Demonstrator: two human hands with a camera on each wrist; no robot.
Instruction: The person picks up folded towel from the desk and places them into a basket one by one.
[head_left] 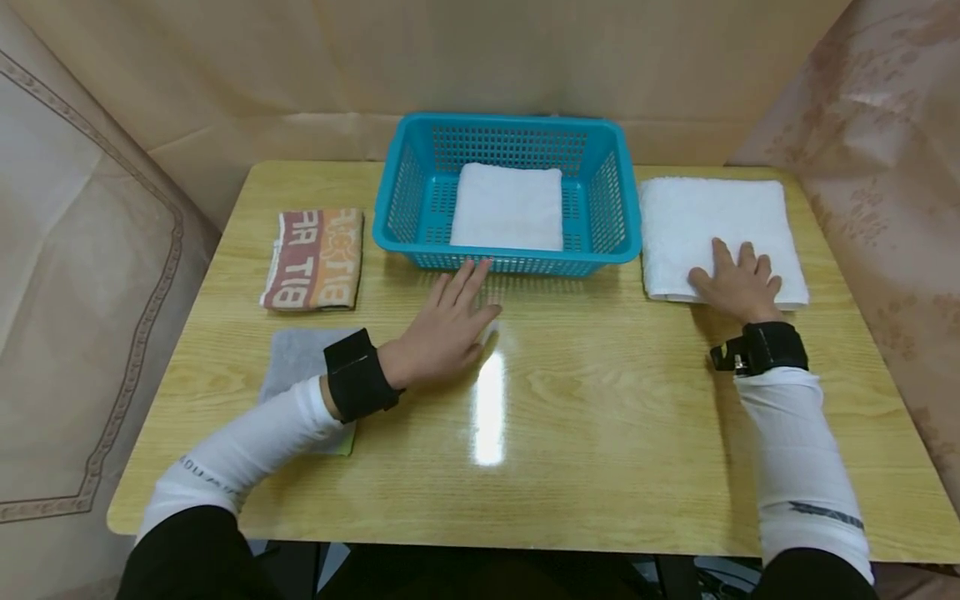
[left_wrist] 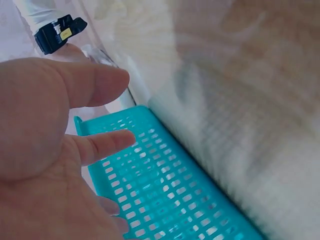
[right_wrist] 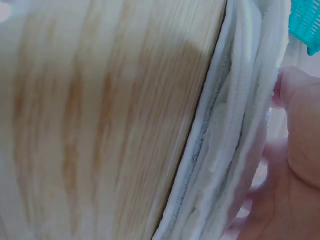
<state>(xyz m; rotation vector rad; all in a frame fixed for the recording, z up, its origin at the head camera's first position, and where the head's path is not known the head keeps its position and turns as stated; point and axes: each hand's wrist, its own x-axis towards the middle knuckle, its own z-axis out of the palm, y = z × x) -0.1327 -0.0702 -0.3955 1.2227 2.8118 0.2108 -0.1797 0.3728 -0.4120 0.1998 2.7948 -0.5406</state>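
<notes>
My left hand point(head_left: 442, 329) is at the front of a blue plastic basket point(head_left: 393, 187), its fingers straight and pointing at the basket's front wall. Whether the fingertips touch that wall cannot be told. Inside the basket lies a folded white towel point(head_left: 508, 208). To the right, a larger folded white towel point(head_left: 712, 212) lies on the table with my right hand point(head_left: 738, 279) resting on its front part, fingers spread. In the right wrist view the stacked layers of this towel point(right_wrist: 220, 145) show beside the hand point(right_wrist: 295, 150).
A patterned red and orange folded towel point(head_left: 315, 258) lies left of the basket. Nearer the front, a grey cloth point(head_left: 296, 354) is partly hidden under my left forearm. All stand on a wooden table point(head_left: 600, 450) with fabric hanging behind and at both sides.
</notes>
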